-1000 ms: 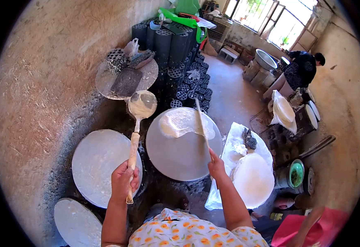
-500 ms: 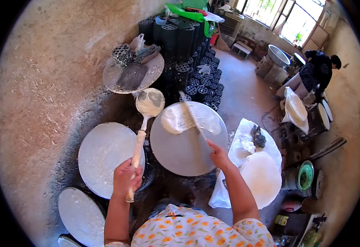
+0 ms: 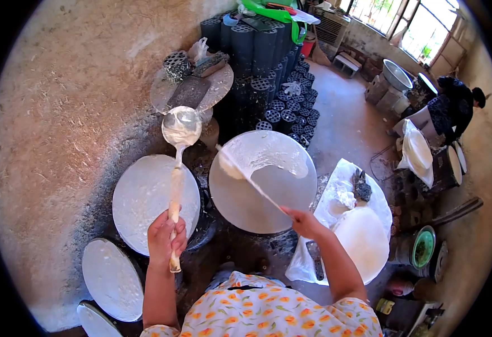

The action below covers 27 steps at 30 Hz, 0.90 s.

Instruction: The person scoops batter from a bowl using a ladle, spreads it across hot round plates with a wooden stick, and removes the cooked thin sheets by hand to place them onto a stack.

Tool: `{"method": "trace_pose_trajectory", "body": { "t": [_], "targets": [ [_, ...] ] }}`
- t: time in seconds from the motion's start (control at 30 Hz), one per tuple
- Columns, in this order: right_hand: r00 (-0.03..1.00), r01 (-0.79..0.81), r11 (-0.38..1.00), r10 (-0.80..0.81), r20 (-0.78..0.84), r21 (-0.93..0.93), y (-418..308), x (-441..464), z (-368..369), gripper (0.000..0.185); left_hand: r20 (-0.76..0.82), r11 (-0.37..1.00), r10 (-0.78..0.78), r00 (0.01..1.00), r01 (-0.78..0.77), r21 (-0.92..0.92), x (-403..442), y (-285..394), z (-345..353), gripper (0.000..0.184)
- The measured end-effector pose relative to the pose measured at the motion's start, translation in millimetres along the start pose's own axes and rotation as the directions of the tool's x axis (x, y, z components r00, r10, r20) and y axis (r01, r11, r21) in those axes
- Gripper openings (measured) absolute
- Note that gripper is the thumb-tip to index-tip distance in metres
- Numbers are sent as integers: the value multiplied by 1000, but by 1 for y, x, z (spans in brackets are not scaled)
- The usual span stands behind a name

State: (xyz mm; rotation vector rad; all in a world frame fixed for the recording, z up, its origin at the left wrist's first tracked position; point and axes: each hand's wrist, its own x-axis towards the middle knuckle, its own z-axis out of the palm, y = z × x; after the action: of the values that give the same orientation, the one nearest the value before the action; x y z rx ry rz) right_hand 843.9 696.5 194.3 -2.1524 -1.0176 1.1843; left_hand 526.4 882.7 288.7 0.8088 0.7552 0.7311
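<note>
My left hand (image 3: 166,238) is wrapped round the long wooden handle of a ladle (image 3: 182,127). The ladle's bowl, coated with pale batter, is held up to the left of a round griddle (image 3: 257,208). In my right hand (image 3: 305,223), at the griddle's right edge, is the end of a thin batter spreader (image 3: 251,182). The spreader slants across the griddle, its far end at the upper left. Wet batter (image 3: 279,160) forms an arc over the griddle's far part, while the near part shows bare grey.
Left of the griddle stands a round pale disc (image 3: 156,208), with another (image 3: 112,279) below it. Thin flatbreads (image 3: 361,244) lie on plastic to the right. Black honeycomb briquettes (image 3: 251,50) are stacked behind. Another person (image 3: 454,106) bends over at the far right.
The spreader has swept left across the griddle, and the batter now reaches farther along the far rim. The ladle has moved left, away from the griddle. The whole view has shifted slightly.
</note>
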Motion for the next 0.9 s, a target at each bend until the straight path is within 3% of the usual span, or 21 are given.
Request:
{"method": "trace_pose_trajectory", "body": {
  "t": [0.07, 0.17, 0.2, 0.27, 0.33, 0.4, 0.43, 0.5, 0.53, 0.57, 0.6, 0.63, 0.67, 0.73, 0.77, 0.8, 0.87, 0.9],
  "targets": [
    [995, 52, 999, -51, 83, -12, 26, -13, -2, 52, 19, 997, 36, 999, -38, 68, -8, 0, -9, 32],
    [938, 286, 957, -272, -213, 37, 55, -2, -2, 57, 14, 996, 37, 999, -38, 81, -12, -3, -2, 33],
    [938, 288, 957, -274, -213, 40, 45, 9, -5, 57, 21, 996, 41, 999, -43, 83, -10, -6, 3, 33],
    [980, 87, 993, -70, -188, 85, 8, 25, -13, 56, 15, 993, 85, 996, -86, 78, -10, -12, 16, 33],
    [988, 128, 991, -124, -95, 28, 11, 26, -9, 61, 4, 997, 68, 998, -68, 38, -14, -13, 19, 34],
    [969, 220, 967, -232, 89, 128, 48, 24, -3, 60, -16, 995, 73, 997, -72, 66, -24, -10, 15, 34],
    [967, 222, 967, -235, 95, 127, 47, 9, -12, 60, -8, 995, 60, 998, -59, 79, -30, -9, 10, 31],
    [987, -2, 997, -10, 161, 77, 31, -28, -33, 57, -1, 994, 48, 999, -48, 103, -34, -10, 5, 29],
    [986, -6, 997, -7, 168, 77, 38, -21, -28, 57, -8, 994, 44, 999, -43, 103, -34, -13, 5, 29],
    [977, 210, 976, -208, -37, 62, 47, -5, -21, 57, 4, 993, 50, 999, -50, 105, -34, -15, 8, 29],
    [886, 411, 911, -399, -237, 3, 56, 8, -16, 57, 18, 993, 58, 998, -60, 106, -32, -18, 12, 29],
    [929, 303, 953, -290, -231, 20, 45, 20, -14, 57, 4, 994, 67, 998, -67, 83, -31, -24, 16, 34],
    [928, 307, 951, -294, -228, 22, 32, 20, -14, 57, 0, 994, 70, 998, -70, 86, -32, -26, 21, 34],
    [989, 146, 985, -143, 39, -87, 10, 8, -19, 58, -9, 997, 63, 998, -63, 47, -35, -26, 26, 34],
    [967, 251, 968, -249, 59, -13, 20, -3, -20, 59, -18, 996, 58, 998, -56, 69, -38, -26, 22, 34],
    [966, 253, 967, -251, 63, -13, 32, -18, -30, 59, -23, 996, 59, 998, -58, 69, -42, -25, 19, 34],
    [974, 90, 995, -96, 207, 39, 52, -37, -52, 60, -38, 987, 78, 996, -72, 142, -50, -24, 15, 33],
    [983, 132, 991, -130, 127, -9, 55, -33, -53, 60, -35, 987, 81, 996, -75, 144, -52, -26, 15, 33]
  ]
}}
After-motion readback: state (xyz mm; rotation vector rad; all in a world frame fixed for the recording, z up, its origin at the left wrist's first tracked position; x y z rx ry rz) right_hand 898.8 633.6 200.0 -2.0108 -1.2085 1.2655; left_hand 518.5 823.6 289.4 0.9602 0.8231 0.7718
